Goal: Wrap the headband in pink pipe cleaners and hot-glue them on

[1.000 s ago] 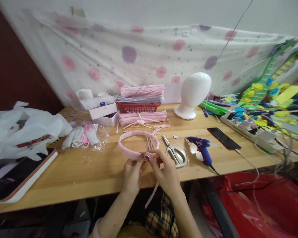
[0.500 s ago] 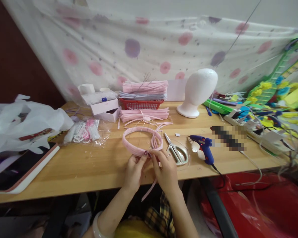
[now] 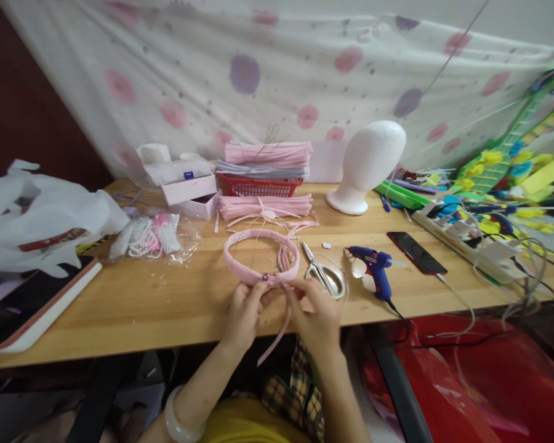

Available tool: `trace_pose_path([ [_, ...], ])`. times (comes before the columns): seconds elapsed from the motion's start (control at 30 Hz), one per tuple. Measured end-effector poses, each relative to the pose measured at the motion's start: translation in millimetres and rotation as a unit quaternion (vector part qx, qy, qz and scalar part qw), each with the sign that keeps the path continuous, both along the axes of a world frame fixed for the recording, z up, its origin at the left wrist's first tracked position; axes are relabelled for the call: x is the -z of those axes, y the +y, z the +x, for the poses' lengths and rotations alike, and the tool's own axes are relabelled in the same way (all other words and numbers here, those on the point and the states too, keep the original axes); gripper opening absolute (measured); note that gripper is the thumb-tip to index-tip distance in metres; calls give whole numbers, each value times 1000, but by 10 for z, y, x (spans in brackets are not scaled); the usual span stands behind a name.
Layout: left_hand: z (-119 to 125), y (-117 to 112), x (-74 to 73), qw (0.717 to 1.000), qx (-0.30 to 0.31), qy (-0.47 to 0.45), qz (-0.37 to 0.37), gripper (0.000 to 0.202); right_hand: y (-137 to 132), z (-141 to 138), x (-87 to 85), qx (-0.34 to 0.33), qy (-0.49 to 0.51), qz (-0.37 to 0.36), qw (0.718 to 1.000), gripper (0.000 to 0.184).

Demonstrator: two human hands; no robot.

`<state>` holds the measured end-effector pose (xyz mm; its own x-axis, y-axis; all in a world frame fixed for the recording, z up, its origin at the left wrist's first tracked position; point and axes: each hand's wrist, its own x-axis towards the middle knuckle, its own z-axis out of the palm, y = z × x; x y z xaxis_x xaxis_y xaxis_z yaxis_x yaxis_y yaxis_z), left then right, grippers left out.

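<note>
A pink ribbon-wrapped hoop (image 3: 229, 261) is held just above the table's front part. My left hand (image 3: 245, 311) pinches its near rim, thumb on top and fingers below. My right hand (image 3: 317, 314) is closed at the same rim, slightly blurred, its fingertips at a narrow pink ribbon strip (image 3: 279, 337). The strip's loose end hangs down past the table edge. More pink strips (image 3: 284, 253) lie inside and behind the hoop. Scissors (image 3: 323, 274) with white handles lie right of the hoop, close to my right hand.
A blue glue gun (image 3: 377, 274), a phone (image 3: 415, 251) and a power strip (image 3: 466, 246) with cables lie rightward. Behind stand a foam head (image 3: 369, 163), a red basket (image 3: 258, 187) and a pink strip bundle (image 3: 235, 208). Bagged beads (image 3: 152, 237) and a tablet (image 3: 37, 301) lie left.
My right hand has shifted a little right and its fingers have spread from my left thumb along the rim. The left hand keeps its pinch. The whole view has tilted slightly.
</note>
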<state>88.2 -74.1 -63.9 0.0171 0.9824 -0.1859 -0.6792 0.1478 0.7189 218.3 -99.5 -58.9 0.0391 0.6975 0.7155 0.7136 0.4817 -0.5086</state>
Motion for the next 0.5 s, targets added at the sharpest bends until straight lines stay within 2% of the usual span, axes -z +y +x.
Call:
trace_pose_path([
  [0.03, -4, -2, -6, 1000, -1, -3, 0, 30, -31, 150, -37, 62, 12, 27, 998, 12],
  [0.07, -6, -3, -11, 1000, -1, -6, 1, 30, -60, 325, -75, 158, 40, 64, 985, 13],
  [0.1, -8, -5, -15, 1000, 0, -8, 2, 30, -84, 514, -110, 264, 78, 85, 958, 17],
  [0.13, -8, -6, -17, 1000, 1, -7, 3, 30, -96, 706, -141, 334, 108, 94, 932, 27],
  [0.2, -4, -9, -17, 1000, 2, -3, 3, 30, -73, 1051, -183, 397, 114, 54, 909, 56],
  [0.27, 1, -11, -16, 1000, 2, -3, 1, 29, 17, 1289, -193, 405, 51, -26, 913, 68],
  [0.4, 1, -10, -5, 1000, 3, -1, 3, 26, 293, 1423, -130, 308, 3, -177, 935, 52],
  [0.5, -3, -4, 26, 1000, 14, 9, 7, 25, 429, 1407, -92, 264, 15, -227, 937, 44],
])
